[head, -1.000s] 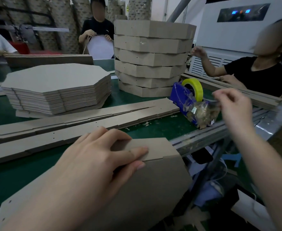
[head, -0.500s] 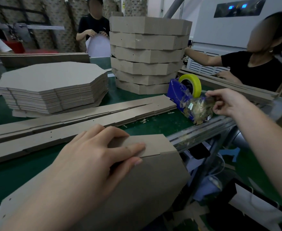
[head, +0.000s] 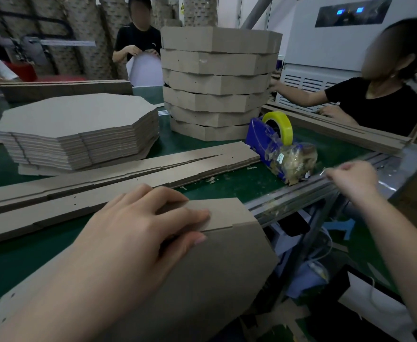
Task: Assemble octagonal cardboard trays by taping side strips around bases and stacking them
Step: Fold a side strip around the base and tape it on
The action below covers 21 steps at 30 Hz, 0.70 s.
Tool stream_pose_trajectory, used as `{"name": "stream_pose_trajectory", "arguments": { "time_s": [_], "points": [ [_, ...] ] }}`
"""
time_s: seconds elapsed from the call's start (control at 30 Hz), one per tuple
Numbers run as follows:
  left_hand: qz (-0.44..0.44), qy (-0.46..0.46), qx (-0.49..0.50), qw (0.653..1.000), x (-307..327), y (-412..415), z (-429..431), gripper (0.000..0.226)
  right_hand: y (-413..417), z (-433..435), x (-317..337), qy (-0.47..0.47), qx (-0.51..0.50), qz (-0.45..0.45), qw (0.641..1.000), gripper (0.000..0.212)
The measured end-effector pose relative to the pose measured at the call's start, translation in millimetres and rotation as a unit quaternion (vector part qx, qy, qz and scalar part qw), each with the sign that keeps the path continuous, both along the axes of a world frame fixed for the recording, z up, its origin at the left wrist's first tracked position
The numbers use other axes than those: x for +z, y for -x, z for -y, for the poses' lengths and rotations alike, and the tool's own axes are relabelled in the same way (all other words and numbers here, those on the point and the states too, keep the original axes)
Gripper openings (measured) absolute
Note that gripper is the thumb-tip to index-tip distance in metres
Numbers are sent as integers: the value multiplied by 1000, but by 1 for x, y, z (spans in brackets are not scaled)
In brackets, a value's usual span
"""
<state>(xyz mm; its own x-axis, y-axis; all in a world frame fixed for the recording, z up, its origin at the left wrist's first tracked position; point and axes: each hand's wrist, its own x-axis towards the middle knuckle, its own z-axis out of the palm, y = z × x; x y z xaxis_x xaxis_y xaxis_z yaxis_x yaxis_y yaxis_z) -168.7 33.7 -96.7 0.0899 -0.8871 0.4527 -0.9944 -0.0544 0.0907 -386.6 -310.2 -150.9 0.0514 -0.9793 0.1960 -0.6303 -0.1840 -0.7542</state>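
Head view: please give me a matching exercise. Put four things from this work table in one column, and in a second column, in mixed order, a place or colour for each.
Column 1
1. tape roll
2. pile of flat bases
3. stack of finished trays
4. left hand

Column 2
A. presses on the unfinished tray at the near edge
B. yellow, sits in the blue dispenser
C. tall, at the middle of the table's far side
D. low, on the left part of the table

Pairs: 1-B, 2-D, 3-C, 4-A
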Motion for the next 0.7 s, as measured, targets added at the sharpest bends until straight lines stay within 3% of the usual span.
{"name": "stream_pose_trajectory", "arguments": {
  "time_s": [0.07, 0.17, 0.27, 0.37, 0.43, 0.53, 0.7],
  "points": [
    [9, -11, 2, 1000, 1, 0, 0, 38, 1, -26, 9, 54, 9, -58, 997, 21],
    [35, -17, 16, 999, 3, 1, 0, 37, -16, -85, 31, 105, 79, 9, 991, 12],
    [38, -18, 24, 999, 4, 1, 0, 37, -33, -159, 45, 83, 232, 187, 951, 11],
    [26, -16, 22, 999, 3, 2, 0, 37, -49, -227, 36, -60, 324, 362, 872, 27],
    [23, -16, 20, 999, 2, 2, -1, 37, -65, -253, 24, -161, 316, 417, 837, 27],
    [20, -15, 16, 1000, 1, 2, -3, 38, -83, -268, 11, -261, 257, 444, 818, 35],
    [27, -13, 6, 1000, 0, 0, -6, 40, -92, -273, 13, -284, 187, 456, 823, 42]
  ]
}}
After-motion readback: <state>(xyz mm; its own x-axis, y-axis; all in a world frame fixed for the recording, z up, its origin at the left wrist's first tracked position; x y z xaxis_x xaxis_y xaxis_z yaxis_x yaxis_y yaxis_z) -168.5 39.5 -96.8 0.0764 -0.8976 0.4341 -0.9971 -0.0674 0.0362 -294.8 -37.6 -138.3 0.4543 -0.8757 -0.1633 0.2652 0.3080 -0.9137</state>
